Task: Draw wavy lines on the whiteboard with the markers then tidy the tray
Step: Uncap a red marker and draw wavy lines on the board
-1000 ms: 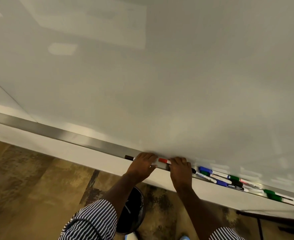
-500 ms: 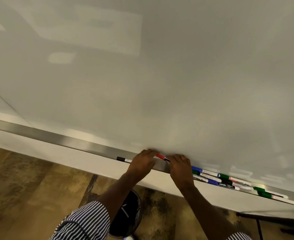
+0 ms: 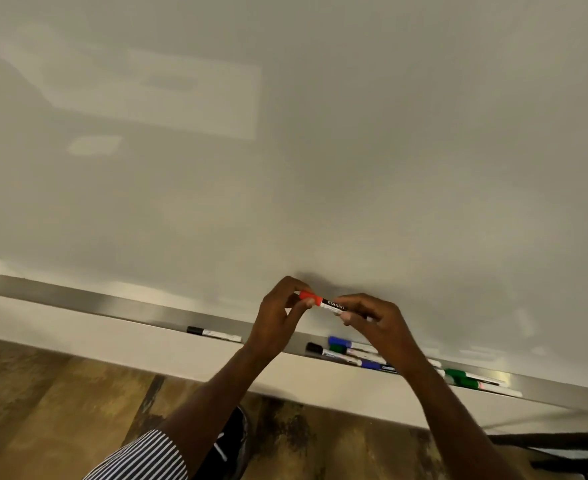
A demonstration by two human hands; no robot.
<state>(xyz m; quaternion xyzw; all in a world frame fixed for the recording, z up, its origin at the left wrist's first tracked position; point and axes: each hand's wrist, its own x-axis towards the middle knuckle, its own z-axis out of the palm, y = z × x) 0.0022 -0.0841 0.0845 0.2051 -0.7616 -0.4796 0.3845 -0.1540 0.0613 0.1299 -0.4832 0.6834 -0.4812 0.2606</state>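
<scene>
Both hands meet low in the centre of the frame: our left hand [image 3: 278,320] pinches the red cap of the red marker [image 3: 322,301] while our right hand [image 3: 375,323] grips its barrel (held just in front of the whiteboard [image 3: 320,150]). Below them, the tray [image 3: 112,304] holds a black marker [image 3: 213,333] at left and a cluster of other markers [image 3: 354,353] at lower right
</scene>
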